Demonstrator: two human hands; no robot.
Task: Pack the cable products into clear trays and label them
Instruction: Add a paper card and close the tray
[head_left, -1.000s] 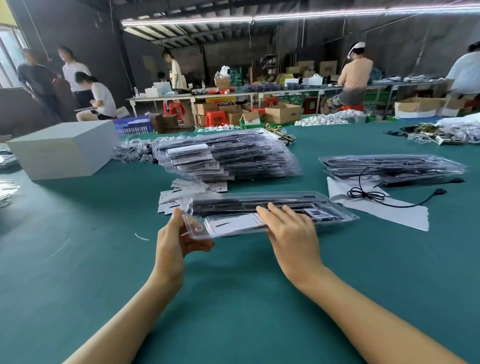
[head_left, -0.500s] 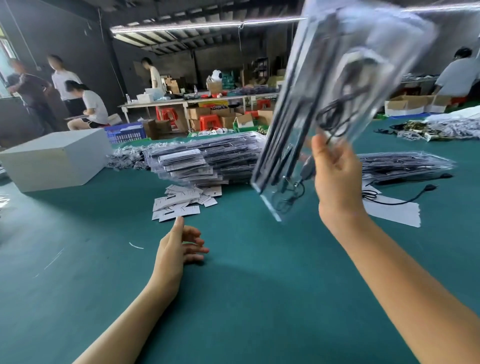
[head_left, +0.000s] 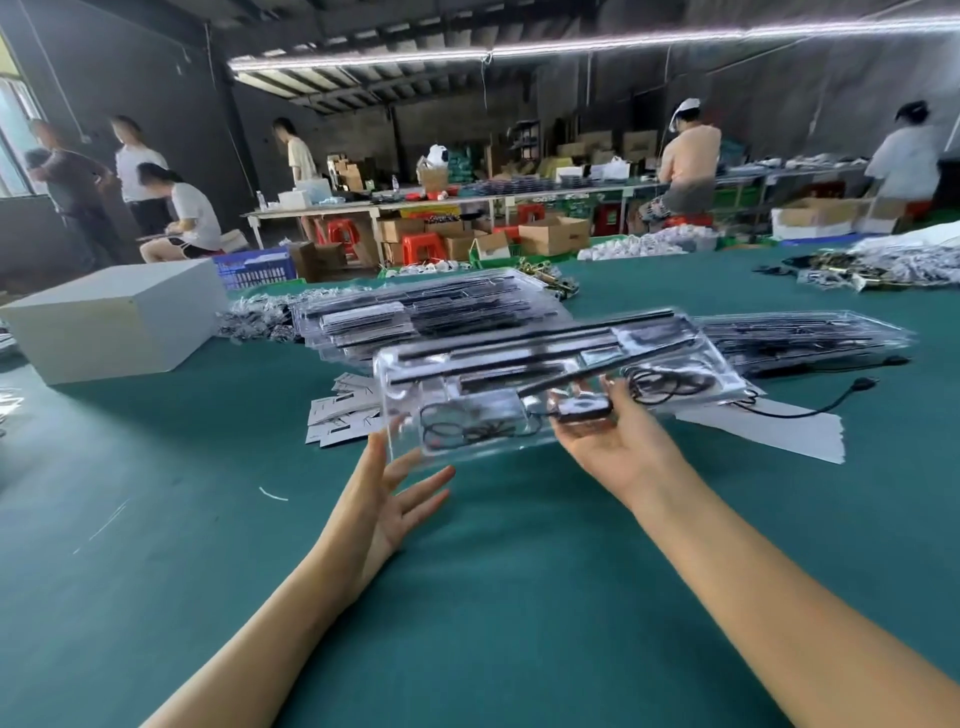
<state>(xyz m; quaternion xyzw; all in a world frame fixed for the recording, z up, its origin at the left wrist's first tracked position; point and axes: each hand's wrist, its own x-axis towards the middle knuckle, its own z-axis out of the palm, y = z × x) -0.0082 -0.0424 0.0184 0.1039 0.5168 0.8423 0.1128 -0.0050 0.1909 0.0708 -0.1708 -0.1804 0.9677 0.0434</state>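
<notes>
I see the clear tray held up above the green table, roughly level and long side running left to right, with my right hand palm-up beneath its near right part, fingers behind the plastic and the thumb coming up at the near edge, so that hand is gripping it. My left hand is spread with straight fingers just below and beside the tray's near left corner; I cannot tell whether the fingertips touch the plastic. Inside the tray I make out long black strips along the far side, a coiled black cable in the near left pocket, another coil at the right and a small dark block over my right palm. Behind it on the table lies a stack of filled trays, with a lower stack to the right resting partly on a white sheet that a loose black cable crosses. Small white label cards are scattered near the left stack, and a white box stands further left. Beyond are people at long benches, cardboard cartons, red stools and a strip light under a dark roof.
</notes>
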